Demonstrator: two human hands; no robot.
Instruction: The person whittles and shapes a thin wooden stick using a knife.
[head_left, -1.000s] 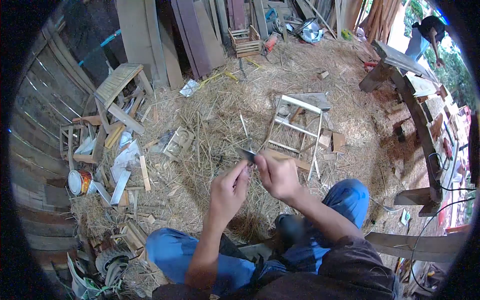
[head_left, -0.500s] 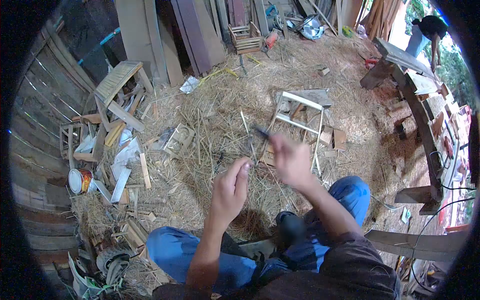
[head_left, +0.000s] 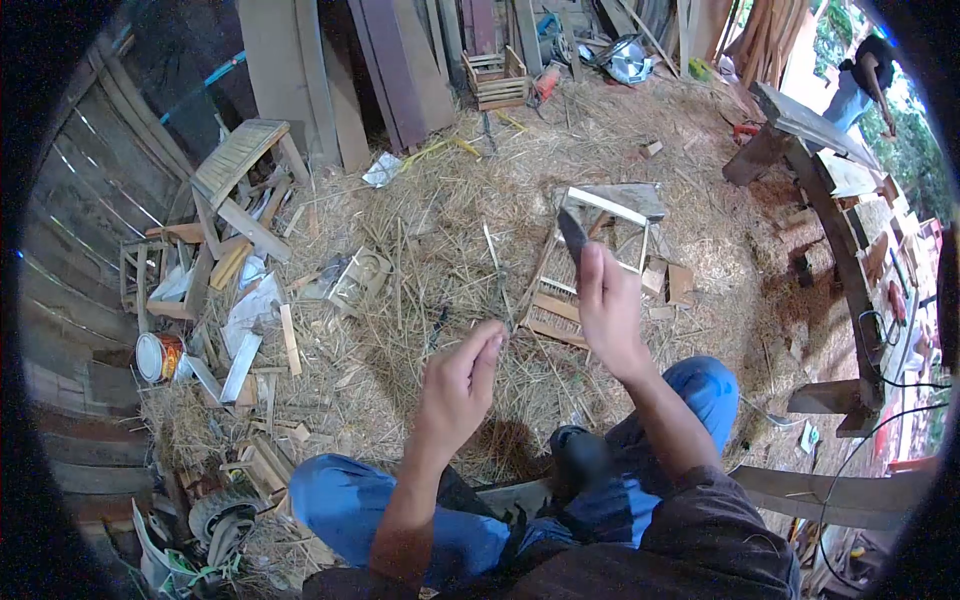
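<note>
My right hand (head_left: 612, 315) is closed around a knife (head_left: 573, 234), its dark blade pointing up and to the left, thumb along it. Lower and to the left, my left hand (head_left: 458, 388) is closed, thumb pressed on the bent forefinger. Whatever it pinches is too thin or hidden to make out. The two hands are apart. Beyond the right hand, a small wooden frame with slats (head_left: 608, 207) leans on a flat board (head_left: 642, 196) on the floor, partly covered by the hand and blade.
Straw and shavings (head_left: 430, 225) cover the floor. At left lie a small slatted stool (head_left: 238, 160), wood scraps and a tin can (head_left: 160, 357). A wooden crate (head_left: 497, 80) and a circular saw (head_left: 628, 60) stand behind. Rightward is a heavy bench (head_left: 815, 130); another person (head_left: 868, 80) stands beyond it.
My right hand has moved up and right with the knife, away from the left hand, and the blade now points more upward. My left hand stays nearly still. The other person has straightened up.
</note>
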